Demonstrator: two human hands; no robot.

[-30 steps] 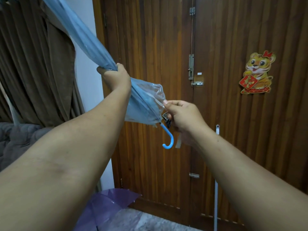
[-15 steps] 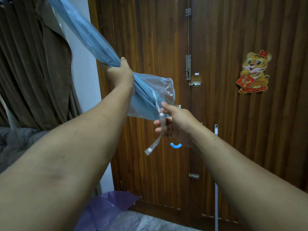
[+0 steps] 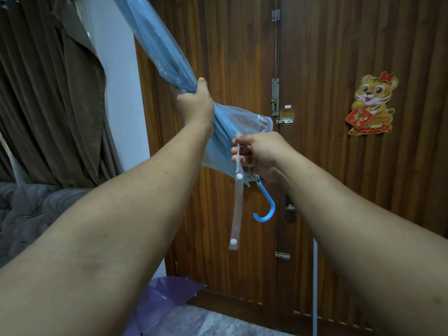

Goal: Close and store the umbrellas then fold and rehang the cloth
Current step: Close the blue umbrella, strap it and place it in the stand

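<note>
A: What have the hands got?

B: My left hand grips round the gathered canopy of the blue umbrella, which slants up and away to that hand's left. My right hand, lower and to the right, pinches the clear closing strap near its top; the strap hangs loose below the fingers, two white snaps showing.

A: Handle?

B: The blue hooked handle sits just below the right hand, curling upward.

A: Further out?

B: A purple umbrella lies on the floor, well below both arms. Beyond the hands, a wooden door with a tiger sticker.
</note>
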